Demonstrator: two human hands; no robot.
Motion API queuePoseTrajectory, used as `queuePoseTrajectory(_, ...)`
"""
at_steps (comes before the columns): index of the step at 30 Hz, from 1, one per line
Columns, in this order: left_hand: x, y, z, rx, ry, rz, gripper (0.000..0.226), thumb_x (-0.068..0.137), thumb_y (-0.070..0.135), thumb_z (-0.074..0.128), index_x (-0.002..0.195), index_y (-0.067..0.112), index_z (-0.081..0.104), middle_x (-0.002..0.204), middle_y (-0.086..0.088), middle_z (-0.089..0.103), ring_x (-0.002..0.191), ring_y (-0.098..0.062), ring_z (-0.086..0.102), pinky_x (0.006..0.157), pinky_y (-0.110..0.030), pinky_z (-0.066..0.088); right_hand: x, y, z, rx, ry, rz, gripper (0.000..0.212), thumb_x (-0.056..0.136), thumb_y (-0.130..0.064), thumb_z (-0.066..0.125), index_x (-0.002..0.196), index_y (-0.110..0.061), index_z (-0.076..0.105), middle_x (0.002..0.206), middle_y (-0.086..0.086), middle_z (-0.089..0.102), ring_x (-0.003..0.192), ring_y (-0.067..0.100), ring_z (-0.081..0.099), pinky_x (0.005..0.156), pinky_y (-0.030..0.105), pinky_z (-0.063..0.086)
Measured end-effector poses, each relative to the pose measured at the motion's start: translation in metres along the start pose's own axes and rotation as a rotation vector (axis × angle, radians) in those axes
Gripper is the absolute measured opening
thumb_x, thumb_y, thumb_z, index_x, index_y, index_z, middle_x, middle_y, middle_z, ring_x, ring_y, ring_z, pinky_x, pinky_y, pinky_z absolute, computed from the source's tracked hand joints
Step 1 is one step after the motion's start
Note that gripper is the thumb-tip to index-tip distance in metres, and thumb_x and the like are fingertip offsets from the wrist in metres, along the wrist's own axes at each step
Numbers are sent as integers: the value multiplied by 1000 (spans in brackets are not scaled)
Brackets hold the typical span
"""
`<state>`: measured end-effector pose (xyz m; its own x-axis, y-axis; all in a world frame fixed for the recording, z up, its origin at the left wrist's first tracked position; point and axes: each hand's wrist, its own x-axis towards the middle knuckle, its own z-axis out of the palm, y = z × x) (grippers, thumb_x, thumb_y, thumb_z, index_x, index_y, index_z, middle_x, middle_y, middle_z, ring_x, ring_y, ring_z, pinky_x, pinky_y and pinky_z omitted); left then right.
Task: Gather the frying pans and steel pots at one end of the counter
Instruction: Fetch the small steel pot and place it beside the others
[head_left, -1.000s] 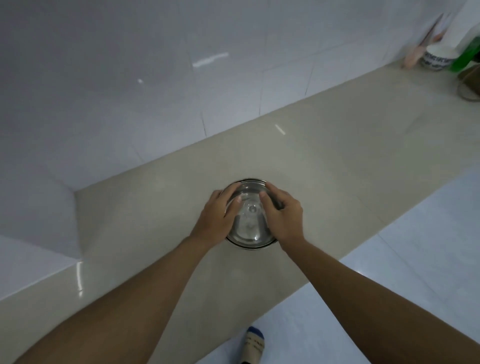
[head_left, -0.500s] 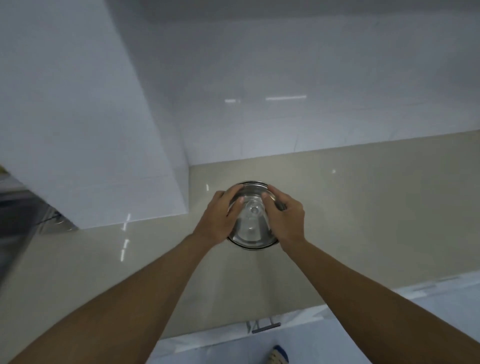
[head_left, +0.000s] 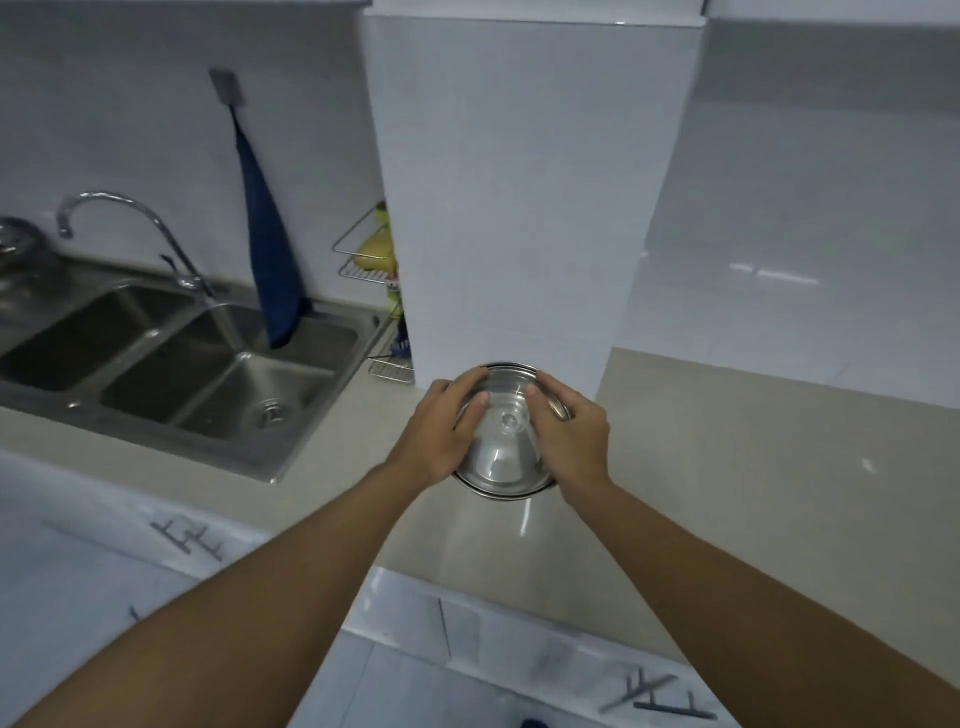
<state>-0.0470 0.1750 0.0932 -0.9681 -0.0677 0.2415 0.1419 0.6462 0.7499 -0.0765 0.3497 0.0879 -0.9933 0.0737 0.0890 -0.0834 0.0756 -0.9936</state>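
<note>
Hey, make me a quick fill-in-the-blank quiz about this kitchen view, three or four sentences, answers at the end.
1. Both hands, the left hand and the right hand, hold a steel pot covered by a glass ____.
2. Water runs from the faucet into the ____.
3. A dark ____ cloth hangs on the wall behind the sink.
4. The pot is in front of a white tiled ____.

Missing words: lid; sink; blue; column

White tiled walls (head_left: 519, 182), steel sink (head_left: 171, 364), beige counter (head_left: 727, 467).
</note>
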Motion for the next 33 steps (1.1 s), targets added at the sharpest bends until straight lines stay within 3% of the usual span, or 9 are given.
queuePoseTrajectory(4,-20,-34,-54,10,103,-77,37,103,40,44,140,38,48,113,16,52,119,-7,46,102,-25,36,-2,-8,70,3,-128,-11,28,89,-32,76,116,-28,78,110,-16,76,103,-7,68,98,22,53)
queuePoseTrajectory(7,-31,-65,-96,32,192,-146,35,103,41,43,137,42,48,113,23,52,116,1,42,100,-20,35,-3,-10,130,3,-237,-18,27,90,-31,75,117,-28,78,110,-16,77,103,-6,68,97,21,53)
queuePoseTrajectory(10,-35,-90,-131,52,204,-214,37,104,38,43,140,32,49,125,4,58,126,-13,45,108,-34,38,-2,-9,180,22,-312,-26,27,90,-30,75,117,-28,78,110,-15,76,102,-6,68,94,17,54)
queuePoseTrajectory(15,-43,-137,-197,74,321,-333,34,104,36,43,137,34,50,116,16,53,124,-14,47,105,-34,38,-2,-10,280,73,-467,9,28,90,-31,75,118,-27,77,106,-16,76,99,-2,70,90,16,55)
queuePoseTrajectory(19,-54,-177,-244,70,392,-473,36,104,40,43,140,37,46,133,1,52,122,-13,50,107,-38,44,-7,-13,351,99,-612,13,29,90,-32,75,119,-26,76,104,-19,77,98,-7,69,85,11,53)
queuePoseTrajectory(22,-68,-199,-271,101,471,-514,35,105,40,41,139,35,46,129,9,52,122,-11,48,107,-37,44,-17,-16,400,114,-707,17,27,90,-29,75,117,-25,77,100,-27,75,97,-11,68,77,3,50)
queuePoseTrajectory(25,-83,-218,-299,119,503,-575,35,105,41,39,139,36,45,131,1,52,121,-15,50,106,-36,45,-30,-18,441,105,-778,17,25,90,-30,75,115,-29,77,102,-23,76,98,-8,69,77,6,51)
queuePoseTrajectory(28,-93,-239,-330,128,535,-607,36,106,39,38,140,33,46,132,-2,54,121,-16,50,107,-38,45,-43,-22,484,97,-834,34,27,90,-31,75,117,-29,77,105,-18,77,99,-3,70,86,17,55)
queuePoseTrajectory(33,-111,-281,-394,192,567,-606,36,106,37,37,140,29,47,131,-1,56,121,-14,48,103,-31,42,-72,-31,564,102,-833,-27,24,90,-30,75,114,-28,78,97,-26,76,93,-13,68,77,5,51)
